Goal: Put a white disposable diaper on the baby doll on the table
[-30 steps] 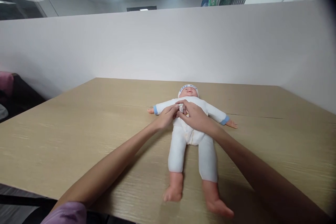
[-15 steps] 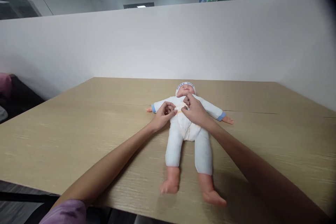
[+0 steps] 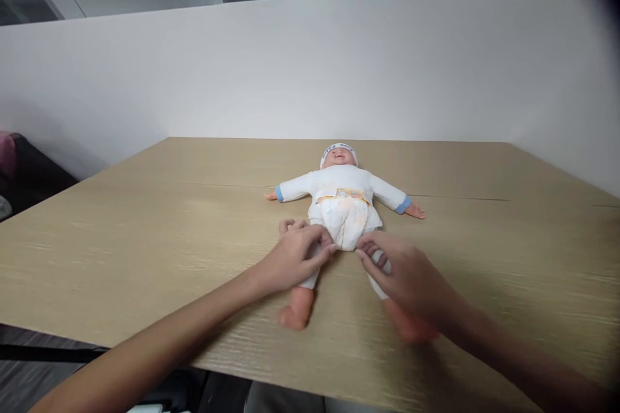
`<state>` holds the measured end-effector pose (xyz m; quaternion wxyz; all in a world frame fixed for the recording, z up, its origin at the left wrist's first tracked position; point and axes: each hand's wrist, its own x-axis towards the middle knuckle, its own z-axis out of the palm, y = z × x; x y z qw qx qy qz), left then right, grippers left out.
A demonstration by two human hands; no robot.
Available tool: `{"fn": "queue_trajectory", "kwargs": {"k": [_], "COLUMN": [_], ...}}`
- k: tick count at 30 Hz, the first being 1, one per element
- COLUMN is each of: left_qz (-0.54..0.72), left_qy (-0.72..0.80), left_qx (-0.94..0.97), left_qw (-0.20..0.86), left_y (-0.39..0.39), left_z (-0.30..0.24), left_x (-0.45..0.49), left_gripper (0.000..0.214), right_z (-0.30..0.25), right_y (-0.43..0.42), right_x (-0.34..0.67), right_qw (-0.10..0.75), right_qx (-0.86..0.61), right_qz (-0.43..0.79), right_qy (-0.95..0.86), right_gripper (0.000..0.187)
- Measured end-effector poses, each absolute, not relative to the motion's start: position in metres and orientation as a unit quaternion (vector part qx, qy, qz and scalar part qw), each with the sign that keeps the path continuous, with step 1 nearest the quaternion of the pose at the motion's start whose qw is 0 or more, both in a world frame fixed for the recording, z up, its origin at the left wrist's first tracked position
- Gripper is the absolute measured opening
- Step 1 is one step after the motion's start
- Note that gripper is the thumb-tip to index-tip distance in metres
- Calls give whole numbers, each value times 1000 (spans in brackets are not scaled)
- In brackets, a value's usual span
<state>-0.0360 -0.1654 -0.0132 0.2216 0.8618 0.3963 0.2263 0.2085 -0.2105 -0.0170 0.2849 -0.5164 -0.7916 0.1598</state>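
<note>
Looking at a doll (image 3: 341,175) flat on its back on a wood-look table (image 3: 145,219), with a pale wall (image 3: 310,71) beyond its head. Pretty far along with the diaper (image 3: 349,216), going by the look of things. Got that sitting around the doll's hips, up between the legs and over the white leggings (image 3: 310,279). Can see the printed waist strip (image 3: 345,194) lying across the doll's tummy, over the white top (image 3: 341,177), so would count the front as basically done.

Would put the remaining work down at the doll's leg openings, probably straightening edges. See the left hand (image 3: 299,254) there over one thigh, fingers curled and thumb almost meeting them by the diaper's edge. See the right hand (image 3: 401,271) over the doll's other thigh, fingers bent, tips by the opposite edge. Kinda blurry and blocked by knuckles, so can't tell whether pinching those edges or only touching. Also see white material (image 3: 372,222) flaring out at the doll's hip above the right hand, so wouldn't call the sides fully neat yet.
</note>
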Motion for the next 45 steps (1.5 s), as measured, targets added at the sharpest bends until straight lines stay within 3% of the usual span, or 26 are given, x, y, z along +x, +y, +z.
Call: {"fn": "queue_trajectory", "kwargs": {"k": [7, 12, 18, 25, 34, 41, 45], "left_qz": [268, 280, 309, 356, 314, 395, 434], "left_qy": [466, 456, 437, 396, 455, 434, 445], "left_qx": [824, 824, 825, 824, 806, 731, 669], "left_qw": [180, 185, 183, 192, 213, 349, 407], "left_y": [-154, -154, -159, -158, -156, -145, -144], "left_z": [-29, -32, -36, -39, -37, -47, -52], "left_x": [-20, -19, -23, -25, -21, -25, -28], "left_gripper": [35, 29, 21, 9, 18, 36, 49], "right_z": [-28, -42, -44, -46, -37, -30, -27], "right_y": [-192, -199, -207, -209, -203, -195, -192], "right_x": [198, 194, 195, 194, 192, 201, 209], "right_qw": [285, 289, 306, 325, 334, 382, 390], "right_qx": [-553, -517, -509, -510, -555, -569, -591], "right_qz": [82, 47, 65, 78, 137, 229, 222], "right_qy": [-779, -804, -802, -793, -749, -691, -670], "right_gripper": [17, 5, 20, 20, 10, 23, 27]}}
